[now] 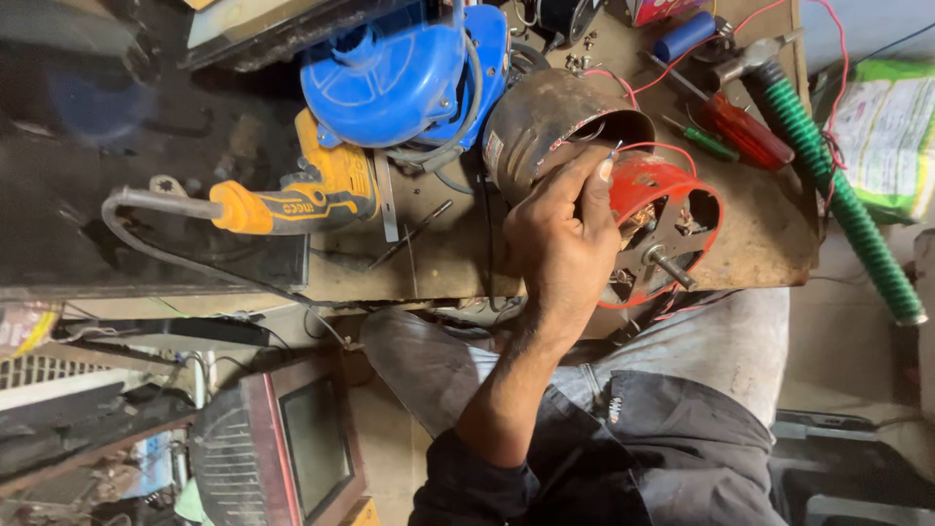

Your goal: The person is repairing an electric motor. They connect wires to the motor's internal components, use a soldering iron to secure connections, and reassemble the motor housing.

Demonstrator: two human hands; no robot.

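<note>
**One hand at the mouth of a rusty motor housing**

Nearest the camera are grey trousers (701, 341) and a dark sleeve (487, 477). From the sleeve a forearm reaches up to the rusty motor housing (545, 122), the landmark here. Only one hand (560, 229) shows; which hand it is cannot be told. It lies against the housing's open end, its fingers (594, 185) curled closed around thin wires (616, 148) at the rim. Just right of the housing, touching the hand, sits a red end cover (672, 219) with a steel shaft (670, 268) sticking out. Both rest on a worn brown surface (769, 234). Left of the housing lies a yellow drill (292, 200). Beyond the housing stands a blue blower (390, 73). To the far right are a red screwdriver (745, 131) and a green ribbed hose (842, 195).
</note>
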